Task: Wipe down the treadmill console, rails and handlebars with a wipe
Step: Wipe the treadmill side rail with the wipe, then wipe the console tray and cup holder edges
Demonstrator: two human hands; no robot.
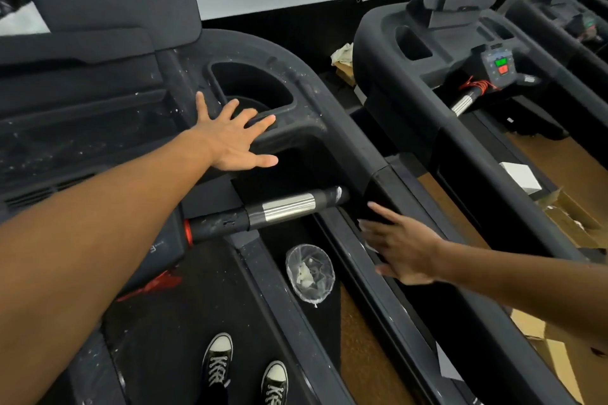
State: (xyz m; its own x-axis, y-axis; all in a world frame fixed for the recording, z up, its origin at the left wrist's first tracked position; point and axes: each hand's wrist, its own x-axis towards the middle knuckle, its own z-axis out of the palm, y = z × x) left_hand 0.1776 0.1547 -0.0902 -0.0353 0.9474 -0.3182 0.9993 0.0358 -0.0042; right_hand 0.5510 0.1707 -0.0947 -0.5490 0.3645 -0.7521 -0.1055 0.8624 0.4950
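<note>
Dusty black treadmills stand in a row on a brown floor. On the nearest console (pixel 296 99), the left hand (pixel 235 138) lies flat with fingers spread, just beside the cup holder (pixel 253 89). The right hand (pixel 399 248) presses open-palmed on the side rail (pixel 378 154), a bit of white wipe (pixel 370 244) showing under its fingers. Between both hands runs the handlebar (pixel 263 215).

Plastic-wrapped bowl (pixel 310 273) on floor, cardboard (pixel 572 217) right.

Even indoor light, warped blurry edges
</note>
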